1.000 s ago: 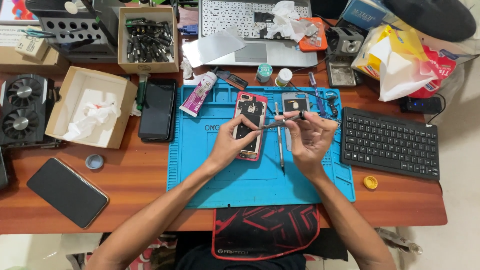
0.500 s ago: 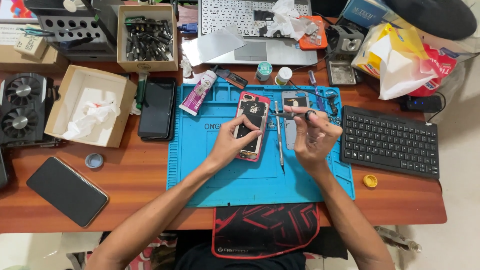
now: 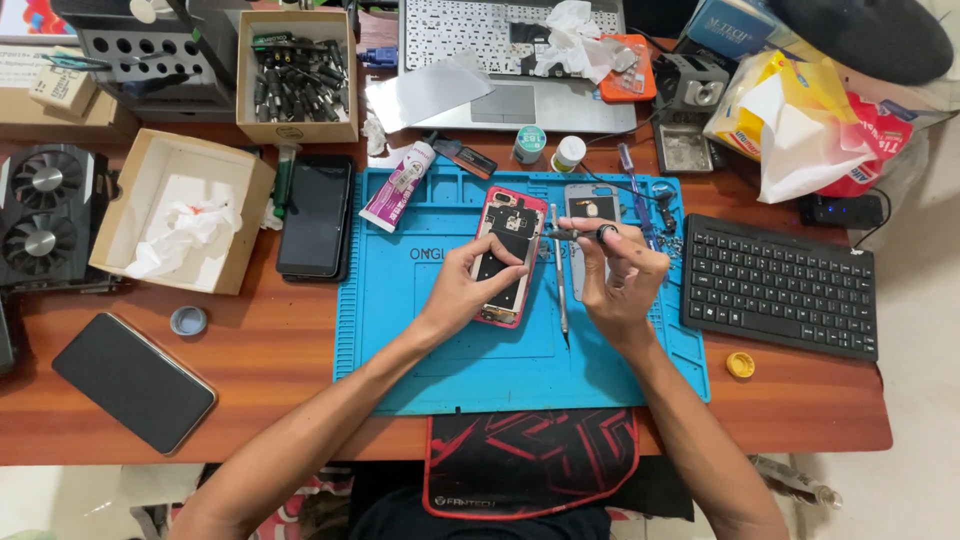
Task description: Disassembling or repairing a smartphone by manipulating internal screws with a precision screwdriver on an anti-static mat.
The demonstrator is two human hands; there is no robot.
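Observation:
An opened phone with a red frame (image 3: 508,250) lies face down on the blue work mat (image 3: 480,370). My left hand (image 3: 465,285) rests on its lower half, fingers pressing on the phone's insides. My right hand (image 3: 622,280) pinches a small dark screwdriver (image 3: 572,234) that lies level, its tip pointing left at the phone's right edge. A thin metal pry tool (image 3: 560,285) lies on the mat between my hands. A grey phone back panel (image 3: 590,206) sits just above my right hand.
A black keyboard (image 3: 780,285) is at the right, a laptop (image 3: 510,70) at the back. Left of the mat are a black phone (image 3: 315,215), a cardboard box with tissue (image 3: 245,215), a bit box (image 3: 295,75) and another phone (image 3: 130,380). A glue tube (image 3: 397,185) lies on the mat's corner.
My right hand has shifted slightly with the screwdriver near the phone's right edge. My left hand has stayed on the phone.

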